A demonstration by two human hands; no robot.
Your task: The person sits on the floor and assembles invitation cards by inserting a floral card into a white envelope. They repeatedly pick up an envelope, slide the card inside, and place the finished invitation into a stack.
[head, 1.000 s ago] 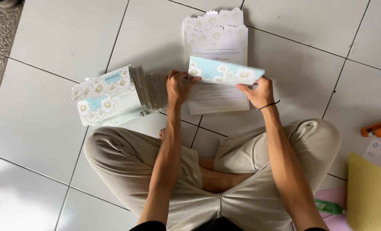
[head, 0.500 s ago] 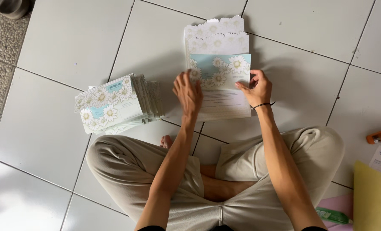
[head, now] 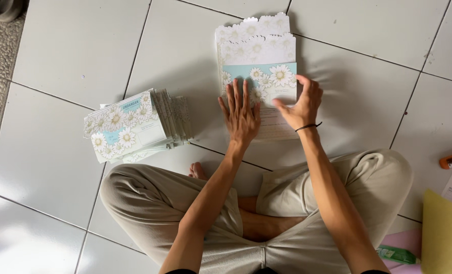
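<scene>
Left hand lies flat, fingers spread, pressing the flowered card onto the card pile on the floor, card's long axis crosswise, right hand half-curled, fingers loosely apart at its right edge, holding nothing.

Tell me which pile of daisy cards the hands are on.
The flat pile straight ahead, with scalloped top edges: left hand presses on it, right hand at its fold. The fanned stack lies untouched.
</scene>
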